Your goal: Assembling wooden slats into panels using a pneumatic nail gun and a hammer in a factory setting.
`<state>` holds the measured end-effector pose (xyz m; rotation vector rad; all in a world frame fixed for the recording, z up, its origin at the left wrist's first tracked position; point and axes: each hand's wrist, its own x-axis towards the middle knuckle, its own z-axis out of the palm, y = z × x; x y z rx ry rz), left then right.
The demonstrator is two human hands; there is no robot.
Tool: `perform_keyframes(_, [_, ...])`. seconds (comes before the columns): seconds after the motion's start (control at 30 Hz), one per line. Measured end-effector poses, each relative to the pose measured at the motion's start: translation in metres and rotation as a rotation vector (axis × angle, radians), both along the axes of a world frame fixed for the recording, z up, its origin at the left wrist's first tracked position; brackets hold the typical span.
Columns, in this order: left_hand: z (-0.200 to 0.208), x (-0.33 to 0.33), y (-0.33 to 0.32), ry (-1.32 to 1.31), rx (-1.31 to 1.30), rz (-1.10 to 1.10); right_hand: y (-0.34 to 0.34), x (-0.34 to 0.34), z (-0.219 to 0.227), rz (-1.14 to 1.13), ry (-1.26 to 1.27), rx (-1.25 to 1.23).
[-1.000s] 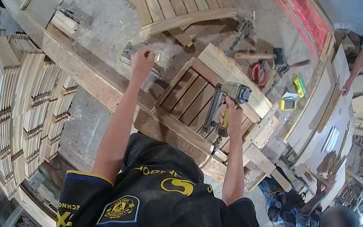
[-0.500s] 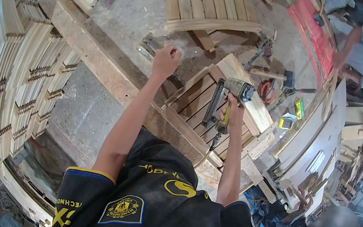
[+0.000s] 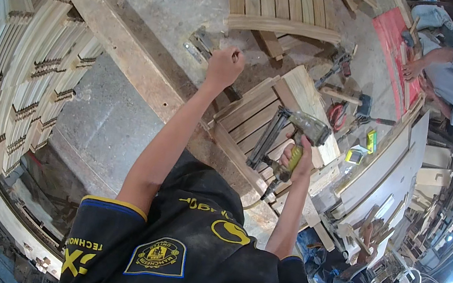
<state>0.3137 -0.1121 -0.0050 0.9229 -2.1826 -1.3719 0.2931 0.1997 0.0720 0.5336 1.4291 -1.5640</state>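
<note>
My right hand [image 3: 300, 162] grips the green handle of a nail gun [image 3: 309, 127], with its long dark magazine slanting down toward my body. The gun is over a slatted wooden panel [image 3: 244, 121] lying at the near edge of the work surface; whether it touches the wood I cannot tell. My left hand [image 3: 225, 68] is closed with curled fingers, held up beyond the panel's far left corner. Whatever it may hold is hidden. Just past it lies a metal tool [image 3: 199, 44], partly covered by the hand.
A larger slatted wooden piece [image 3: 283, 27] lies farther off. A hammer [image 3: 364, 107], a second air tool [image 3: 337, 65] and a yellow box [image 3: 355, 155] are to the right. Stacked boards [image 3: 13, 79] rise at the left. Two co-workers are at the right, one beside a red sheet [image 3: 393, 47].
The view has shifted, so the scene sits lower and more to the right. The nail gun has tilted, its magazine more slanted now. My left hand stays closed.
</note>
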Motion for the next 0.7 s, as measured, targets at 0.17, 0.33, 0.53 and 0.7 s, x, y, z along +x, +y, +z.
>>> perform_keyframes(0.17, [0.001,0.000,-0.003,-0.035,-0.044,-0.016,0.020,0.029,0.029,-0.154,-0.081,-0.237])
perform_keyframes(0.33, [-0.004,0.002,0.000,0.015,-0.053,0.018,0.015,0.064,0.021,0.240,0.282,0.329])
perform_keyframes(0.53, [-0.007,0.001,0.001,-0.009,-0.127,0.039,-0.010,0.111,-0.026,1.077,0.762,0.484])
perform_keyframes(0.7, [0.000,-0.004,0.001,-0.163,-0.085,-0.038,-0.051,0.123,-0.018,1.163,0.862,0.521])
